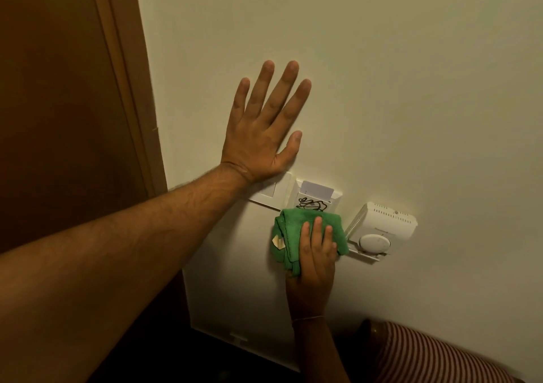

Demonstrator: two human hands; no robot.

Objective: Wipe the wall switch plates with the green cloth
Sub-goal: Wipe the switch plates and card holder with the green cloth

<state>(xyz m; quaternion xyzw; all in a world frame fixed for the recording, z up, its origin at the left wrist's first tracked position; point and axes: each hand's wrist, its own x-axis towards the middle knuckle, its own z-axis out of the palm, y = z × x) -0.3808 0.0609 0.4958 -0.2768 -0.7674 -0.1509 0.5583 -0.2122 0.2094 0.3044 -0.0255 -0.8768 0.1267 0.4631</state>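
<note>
My right hand (313, 260) presses a folded green cloth (296, 230) flat against the wall, over the lower part of a white key-card switch plate (317, 196). A card sticks out of that plate's slot, and a dark scribble shows just above the cloth. To its left is a plain white switch plate (271, 191), partly covered by my left wrist. My left hand (266, 130) lies flat on the bare wall above both plates, fingers spread, holding nothing.
A white thermostat (382, 228) with a round dial juts from the wall just right of the cloth. A brown door frame (129, 83) runs down the left. A red-and-white striped cushion (435, 356) sits at the lower right. A white access panel (235, 294) lies below the plates.
</note>
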